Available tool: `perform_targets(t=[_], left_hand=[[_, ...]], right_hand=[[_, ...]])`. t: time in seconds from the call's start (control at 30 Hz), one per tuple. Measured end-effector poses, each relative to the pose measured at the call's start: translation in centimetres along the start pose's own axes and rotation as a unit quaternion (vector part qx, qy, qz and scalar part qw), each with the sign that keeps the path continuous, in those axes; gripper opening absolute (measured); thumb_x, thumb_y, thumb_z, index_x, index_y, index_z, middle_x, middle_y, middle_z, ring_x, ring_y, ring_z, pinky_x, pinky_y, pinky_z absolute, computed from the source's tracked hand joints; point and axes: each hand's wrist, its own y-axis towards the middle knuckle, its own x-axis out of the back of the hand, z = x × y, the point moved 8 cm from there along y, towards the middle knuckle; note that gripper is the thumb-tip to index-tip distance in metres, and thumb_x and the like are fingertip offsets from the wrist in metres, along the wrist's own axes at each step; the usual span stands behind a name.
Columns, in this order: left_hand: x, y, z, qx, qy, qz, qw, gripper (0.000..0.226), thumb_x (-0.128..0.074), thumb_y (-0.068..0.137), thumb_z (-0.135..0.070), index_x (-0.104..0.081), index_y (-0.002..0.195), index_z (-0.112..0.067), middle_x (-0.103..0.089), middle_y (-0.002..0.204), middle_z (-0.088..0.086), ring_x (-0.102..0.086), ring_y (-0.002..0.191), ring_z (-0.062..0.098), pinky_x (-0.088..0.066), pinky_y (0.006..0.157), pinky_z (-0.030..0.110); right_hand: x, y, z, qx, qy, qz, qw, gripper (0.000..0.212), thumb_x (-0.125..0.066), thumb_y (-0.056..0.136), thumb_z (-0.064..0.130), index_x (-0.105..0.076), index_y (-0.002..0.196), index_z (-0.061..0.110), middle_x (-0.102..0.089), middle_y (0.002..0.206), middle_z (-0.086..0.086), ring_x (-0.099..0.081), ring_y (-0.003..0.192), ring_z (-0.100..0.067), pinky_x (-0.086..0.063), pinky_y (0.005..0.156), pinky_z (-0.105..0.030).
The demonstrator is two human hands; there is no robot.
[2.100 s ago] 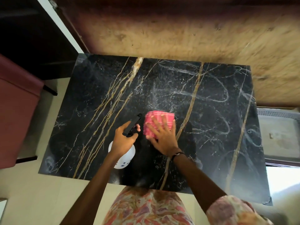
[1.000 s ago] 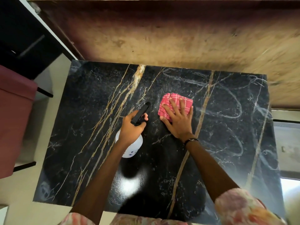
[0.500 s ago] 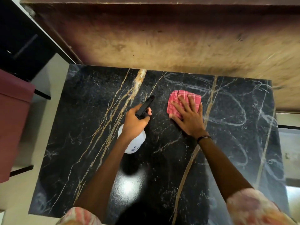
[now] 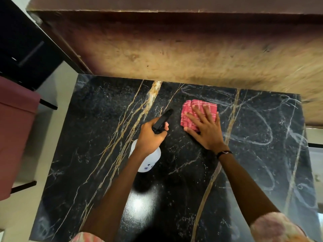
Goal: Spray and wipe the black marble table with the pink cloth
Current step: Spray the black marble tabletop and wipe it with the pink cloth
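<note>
The black marble table with gold and white veins (image 4: 108, 154) fills most of the view and stands against a rough brown wall (image 4: 174, 49). On its right part there are pale curved smears, and near the front a bright reflection of a lamp. The left and middle parts look darker and cleaner, although the glare makes it hard to say whether they are wet or dry. I judge that spraying and a part of the wiping are done, and that the far edge and the smeared right side remain.

The white round spray bottle with a black trigger head (image 4: 148, 161) is in the left hand (image 4: 150, 135), whose fingers are curled around the neck; the nozzle points toward the far side. The folded pink checked cloth (image 4: 188, 110) lies flat on the marble near the far edge, just right of the nozzle. The right hand (image 4: 204, 128) presses it with straight, spread fingers, holding nothing.
</note>
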Motion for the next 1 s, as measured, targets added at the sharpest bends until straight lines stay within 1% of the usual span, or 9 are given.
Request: perform_targets(t=[0.2,0.3,0.4,0.53,0.63,0.7,0.87,0.93,1.0], left_hand=[[0.2,-0.3,0.0,-0.013,-0.01,-0.006,1.0,0.012,-0.062,0.083,0.0,-0.065,0.087,-0.011,-0.067,0.084,0.006,-0.064,0.084,0.024,-0.051,0.084,0.037],[0.2,-0.4,0.1,-0.019,-0.017,-0.002,1.0,0.008,-0.062,0.082,-0.007,-0.066,0.089,-0.007,-0.066,0.082,0.018,-0.058,0.07,0.032,-0.046,0.067,0.039],[0.4,-0.4,-0.2,-0.018,-0.032,-0.005,0.999,0.013,-0.061,0.082,-0.004,-0.066,0.084,-0.016,-0.064,0.086,0.029,-0.059,0.079,0.042,-0.049,0.074,0.047],[0.9,-0.3,-0.2,-0.018,-0.052,-0.008,0.998,0.022,-0.058,0.083,0.008,-0.065,0.085,-0.013,-0.064,0.081,0.018,-0.056,0.063,0.014,-0.046,0.064,0.021],[0.8,-0.3,-0.2,-0.026,-0.052,0.003,0.998,0.024,-0.058,0.083,0.007,-0.064,0.081,-0.017,-0.065,0.079,0.01,-0.056,0.06,0.007,-0.046,0.062,0.015],[0.7,-0.5,-0.4,-0.037,-0.053,0.007,0.998,0.025,-0.058,0.083,0.008,-0.064,0.082,-0.016,-0.066,0.081,-0.001,-0.061,0.073,0.0,-0.048,0.075,0.01],[0.7,-0.5,-0.5,-0.053,-0.05,0.01,0.997,0.032,-0.059,0.081,0.008,-0.063,0.08,-0.023,-0.066,0.082,-0.005,-0.064,0.085,0.012,-0.048,0.085,0.012],[0.7,-0.5,-0.6,-0.054,-0.049,0.005,0.997,0.033,-0.059,0.082,0.008,-0.063,0.079,-0.024,-0.066,0.081,-0.002,-0.063,0.084,0.014,-0.048,0.081,0.011],[0.7,-0.5,-0.5,-0.052,-0.043,0.006,0.998,0.032,-0.059,0.082,0.008,-0.063,0.079,-0.024,-0.065,0.081,0.003,-0.062,0.076,0.013,-0.049,0.072,0.012]], right_hand=[[0.8,8.9,-0.4,-0.137,0.026,0.03,0.99,0.069,-0.023,0.088,0.071,-0.016,0.15,0.041,-0.005,0.161,0.004,0.004,0.147,-0.033,0.004,0.107,-0.07],[0.4,12.5,4.3,-0.08,-0.003,0.048,0.996,0.063,-0.026,0.095,0.063,-0.009,0.151,0.039,0.002,0.161,0.003,0.009,0.146,-0.035,0.008,0.106,-0.07],[-1.2,12.9,8.9,0.012,-0.015,0.067,0.998,0.063,-0.03,0.095,0.063,-0.011,0.15,0.04,-0.001,0.161,0.004,0.005,0.147,-0.035,0.003,0.108,-0.074],[-1.6,7.7,9.0,0.109,-0.032,0.04,0.993,0.056,-0.03,0.091,0.06,-0.043,0.14,0.038,-0.022,0.159,0.004,-0.01,0.147,-0.033,-0.007,0.11,-0.07],[-0.3,4.1,3.7,0.066,-0.026,0.009,0.997,0.062,-0.022,0.091,0.068,-0.028,0.146,0.04,-0.02,0.159,0.003,-0.008,0.148,-0.03,-0.008,0.111,-0.07],[0.4,3.7,0.1,0.001,-0.017,0.01,1.0,0.067,-0.018,0.088,0.073,-0.023,0.148,0.041,-0.016,0.16,0.005,-0.005,0.148,-0.028,-0.006,0.111,-0.069],[1.0,8.8,-1.2,-0.133,0.01,0.031,0.991,0.07,-0.017,0.086,0.072,-0.017,0.149,0.041,-0.006,0.161,0.005,0.002,0.148,-0.033,0.004,0.108,-0.068],[0.7,10.4,0.8,-0.128,0.009,0.04,0.991,0.063,-0.029,0.093,0.064,-0.016,0.15,0.04,-0.003,0.162,0.004,0.004,0.147,-0.035,0.005,0.107,-0.07],[0.4,10.3,3.4,-0.077,0.005,0.051,0.996,0.064,-0.022,0.092,0.064,-0.018,0.15,0.039,-0.004,0.161,0.004,0.004,0.147,-0.033,0.004,0.108,-0.072]])
